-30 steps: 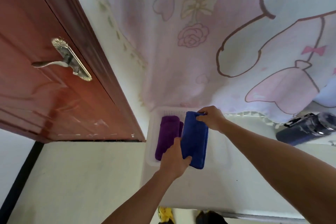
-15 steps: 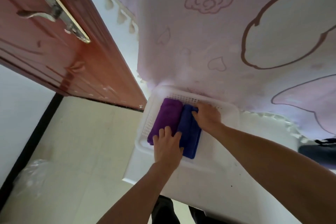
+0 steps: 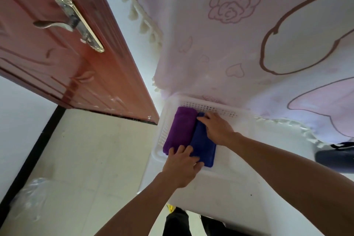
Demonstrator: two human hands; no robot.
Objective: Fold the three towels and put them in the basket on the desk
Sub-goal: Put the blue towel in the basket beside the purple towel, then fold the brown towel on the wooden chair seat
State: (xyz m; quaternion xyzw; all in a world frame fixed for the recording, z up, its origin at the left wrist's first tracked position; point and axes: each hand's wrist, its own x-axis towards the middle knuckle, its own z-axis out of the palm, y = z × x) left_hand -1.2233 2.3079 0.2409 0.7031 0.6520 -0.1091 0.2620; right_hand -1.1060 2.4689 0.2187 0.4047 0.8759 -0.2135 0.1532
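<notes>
Left hand (image 3: 182, 165) and right hand (image 3: 216, 127) press flat on blue towel (image 3: 204, 144)

The basket (image 3: 162, 130) sits on the far left corner of the desk (image 3: 229, 197), with its far wall against the hanging cloth (image 3: 229, 53). Two folded towels lie in the left part of the basket, side by side and touching (long sides running near to far). The left towel (image 3: 180, 128) lies next to the basket's left wall, and the right towel (image 3: 203, 143) lies just right of it.

The left hand (image 3: 182, 166) rests on the near ends of both towels. The right hand (image 3: 218, 128) rests on the far end of the right towel.

The door (image 3: 57, 63) stands left of the desk, above the floor (image 3: 95, 149). A plastic bag (image 3: 32, 193) lies on the floor, near left. A bag (image 3: 337, 157) sits at the right edge, well apart from the basket.
</notes>
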